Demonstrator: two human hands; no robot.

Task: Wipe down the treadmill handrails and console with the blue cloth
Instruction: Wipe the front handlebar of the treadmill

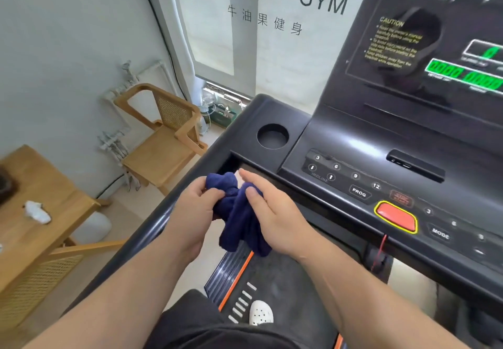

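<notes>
The blue cloth (239, 212), a dark navy terry fabric bunched into soft folds, hangs between both hands above the treadmill's left handrail (152, 226). The left hand (196, 212) is closed on its upper left fold; the right hand (272, 212) pinches the cloth under the thumb with its fingers stretched flat. Just beyond them the matte black console (367, 136) carries white-printed buttons reading "INCLINE", "PROG", "MODE" and the numbers 3, 6, 9, 12, a red stop button (396, 216) edged in yellow, and a glossy panel headed "CAUTION" beside green digits. A round cup holder (272, 136) is sunk at its left. The frosted window (258, 35) reads "AVOCADO · GYM". A wooden cane-backed chair (163, 136) stands by the wall.
</notes>
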